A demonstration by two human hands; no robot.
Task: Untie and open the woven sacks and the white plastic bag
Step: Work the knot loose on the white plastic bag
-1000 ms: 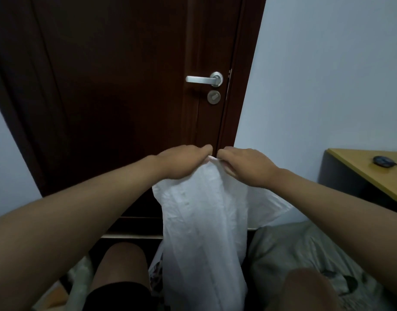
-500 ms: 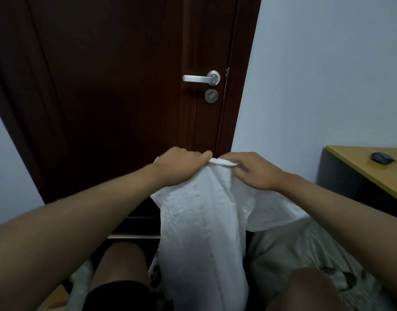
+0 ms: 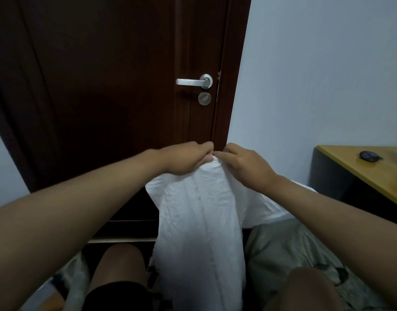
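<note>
A white crinkled plastic bag (image 3: pixel 199 234) hangs upright between my knees, held up by its top edge. My left hand (image 3: pixel 184 159) grips that top edge from the left with curled fingers. My right hand (image 3: pixel 244 166) pinches the same edge from the right. The two hands almost touch at the bag's top, and the fingertips are hidden behind the plastic. A grey-green printed sack or cloth (image 3: pixel 289 254) lies at the lower right beside my right knee. Whether the bag's mouth is open cannot be told.
A dark brown door (image 3: pixel 116 90) with a silver lever handle (image 3: pixel 194 81) stands straight ahead. A pale wall lies to the right. A yellow-topped desk (image 3: pixel 370 173) at the right edge carries a small dark object (image 3: pixel 369 156). My bare knees sit at the bottom.
Both hands have drawn close together again at the bag's top edge, after spreading it slightly half a second ago. The bag stays hanging between my knees.
</note>
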